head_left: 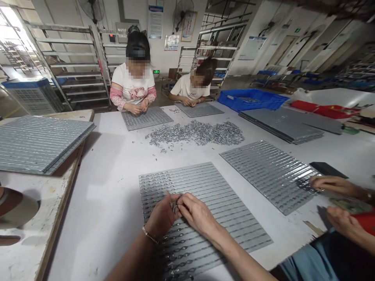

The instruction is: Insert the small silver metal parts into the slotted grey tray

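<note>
My left hand [162, 216] is half curled, palm up, around a few small shiny metal pieces [175, 207]. My right hand [195, 214] meets it there, its thumb and fingers pinched together at the pieces; what sits between those fingertips is too small to make out. Both hands are over a grey ridged panel [228, 210] lying flat on the white table. Along the panel's left side, rows of small eye-shaped metal pieces [155, 187] sit in its grooves, while narrow grooves run bare across the right part. My left forearm and hand hide some of the rows.
A loose pile of small metal pieces [199, 132] lies mid-table. Two co-workers handle panels across the table; another person's hands [336, 185] work at a panel [263, 175] on the right. Stacked panels [41, 142] stand left, more [284, 123] right, near a blue crate [252, 99].
</note>
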Action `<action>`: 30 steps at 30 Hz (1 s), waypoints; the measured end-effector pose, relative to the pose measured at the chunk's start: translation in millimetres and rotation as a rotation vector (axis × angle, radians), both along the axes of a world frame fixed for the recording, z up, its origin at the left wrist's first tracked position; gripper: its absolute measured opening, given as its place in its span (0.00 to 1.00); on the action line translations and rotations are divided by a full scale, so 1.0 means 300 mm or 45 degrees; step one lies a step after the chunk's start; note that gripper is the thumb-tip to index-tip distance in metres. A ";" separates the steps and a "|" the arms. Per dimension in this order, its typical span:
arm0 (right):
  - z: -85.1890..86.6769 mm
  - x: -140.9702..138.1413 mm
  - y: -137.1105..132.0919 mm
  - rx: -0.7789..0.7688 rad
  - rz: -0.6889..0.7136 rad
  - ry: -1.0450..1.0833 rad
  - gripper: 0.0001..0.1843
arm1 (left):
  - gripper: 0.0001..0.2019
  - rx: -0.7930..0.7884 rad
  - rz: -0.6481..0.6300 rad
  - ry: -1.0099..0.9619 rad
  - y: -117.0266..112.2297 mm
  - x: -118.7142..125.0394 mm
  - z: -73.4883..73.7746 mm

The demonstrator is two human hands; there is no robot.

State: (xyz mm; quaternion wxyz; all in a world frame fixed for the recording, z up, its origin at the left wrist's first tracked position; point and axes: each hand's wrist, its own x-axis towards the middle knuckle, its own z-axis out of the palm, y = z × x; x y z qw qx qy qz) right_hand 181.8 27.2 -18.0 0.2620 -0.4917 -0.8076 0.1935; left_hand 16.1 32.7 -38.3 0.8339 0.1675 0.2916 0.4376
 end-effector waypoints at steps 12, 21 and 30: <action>0.001 0.010 -0.005 -0.322 -0.217 0.491 0.16 | 0.15 0.328 -0.049 0.435 0.000 -0.006 -0.005; 0.017 0.044 0.022 -0.658 -0.436 1.080 0.30 | 0.16 0.113 0.218 0.229 0.012 -0.016 0.040; -0.114 0.088 -0.025 -0.743 -0.259 0.583 0.17 | 0.20 0.143 0.326 0.326 0.042 -0.044 0.008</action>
